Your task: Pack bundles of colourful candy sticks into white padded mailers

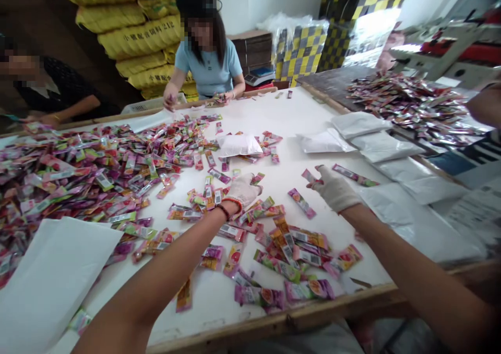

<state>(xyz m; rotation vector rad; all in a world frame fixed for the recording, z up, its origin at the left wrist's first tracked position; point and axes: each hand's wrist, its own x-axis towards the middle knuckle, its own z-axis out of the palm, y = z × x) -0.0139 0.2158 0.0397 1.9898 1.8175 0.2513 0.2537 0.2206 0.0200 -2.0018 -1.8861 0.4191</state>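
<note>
My left hand [243,191], in a white glove, is over the middle of the table with its fingers curled. The end of a pink and green sachet [257,178] sticks out between them. Farther right, my right hand [333,188], also gloved, pinches a small pink sachet [308,175] at its fingertips. Just past that hand lies a long purple sachet [355,175]; another purple one [301,203] lies to its left. Loose mixed sachets [284,239] are spread between my forearms, in orange, pink, green and purple.
A large heap of sachets [78,182] covers the left side. White plastic bags [35,286] lie front left; filled white packages [391,145] line the right. One white package [239,145] sits mid-table. Two people [209,64] work across the table. Another sachet pile [415,106] is at right.
</note>
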